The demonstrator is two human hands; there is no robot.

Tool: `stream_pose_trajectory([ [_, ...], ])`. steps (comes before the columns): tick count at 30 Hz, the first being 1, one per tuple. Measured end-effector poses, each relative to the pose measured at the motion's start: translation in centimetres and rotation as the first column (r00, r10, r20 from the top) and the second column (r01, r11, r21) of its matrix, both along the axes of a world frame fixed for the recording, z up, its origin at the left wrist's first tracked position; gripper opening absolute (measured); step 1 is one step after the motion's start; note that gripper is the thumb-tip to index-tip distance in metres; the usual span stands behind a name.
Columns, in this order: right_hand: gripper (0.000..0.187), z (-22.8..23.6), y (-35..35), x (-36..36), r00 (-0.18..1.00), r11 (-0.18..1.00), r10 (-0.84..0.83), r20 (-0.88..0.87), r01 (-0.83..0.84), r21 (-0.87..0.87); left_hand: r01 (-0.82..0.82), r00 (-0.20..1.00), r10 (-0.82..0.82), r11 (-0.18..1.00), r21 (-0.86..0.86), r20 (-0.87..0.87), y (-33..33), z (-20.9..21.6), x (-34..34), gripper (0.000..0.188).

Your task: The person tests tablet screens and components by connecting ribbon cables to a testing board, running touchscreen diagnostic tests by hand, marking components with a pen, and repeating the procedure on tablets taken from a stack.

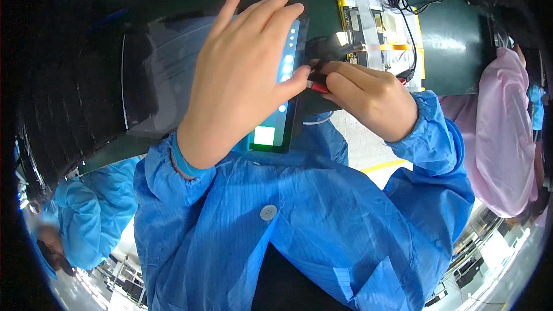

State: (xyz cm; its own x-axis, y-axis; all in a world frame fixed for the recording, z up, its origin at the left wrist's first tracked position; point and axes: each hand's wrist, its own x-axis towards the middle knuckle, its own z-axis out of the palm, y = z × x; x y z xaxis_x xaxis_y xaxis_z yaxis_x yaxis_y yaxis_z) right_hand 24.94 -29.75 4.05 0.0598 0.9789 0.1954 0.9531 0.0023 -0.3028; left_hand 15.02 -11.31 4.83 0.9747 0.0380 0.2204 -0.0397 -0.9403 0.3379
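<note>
A tablet (271,141) with a lit screen lies in front of me, partly hidden under my left hand (245,69). That hand is open, its fingers stretched out over the screen. Its thumb reaches to the tablet's right edge. There, my right hand (371,95) pinches a small red plug (318,86) with a metal end, close to the edge. I cannot tell whether the plug is in the tablet. Black parts beside the right fingertips are too dark to make out.
At the back right lies an opened device (397,34) with exposed boards, a grey strip and orange tape. A coiled black cable (415,0) runs across it. A dark clear-edged sheet (152,75) lies left on the green table (461,40). Co-workers sit at both sides.
</note>
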Motion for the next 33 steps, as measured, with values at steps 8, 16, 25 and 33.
stream_pose_trajectory([
  [8, 0.021, 0.6, 0.2, -1.1, 0.994, 0.992, -0.061, -0.091, 0.071, 0.109, -0.141, 0.990, 0.143, 0.986, -0.093, 0.018, 0.7, 2.4, -1.0, 0.045],
  [16, 0.016, 1.1, -0.6, -1.7, 0.862, 0.975, -0.202, -0.464, 0.219, -0.017, -0.399, 0.882, 0.403, 0.915, -0.068, 0.244, 7.0, 2.9, -8.5, 0.044],
  [25, 0.011, 0.3, -0.3, -2.7, 0.852, 0.917, -0.372, -0.368, 0.398, -0.006, -0.567, 0.808, 0.579, 0.815, -0.119, 0.112, 11.6, -0.4, -13.2, 0.045],
  [33, 0.012, 0.0, -0.5, -2.6, 0.870, 0.921, -0.354, -0.344, 0.389, 0.037, -0.571, 0.793, 0.608, 0.730, -0.375, -0.025, 12.2, -2.1, -13.1, 0.047],
])
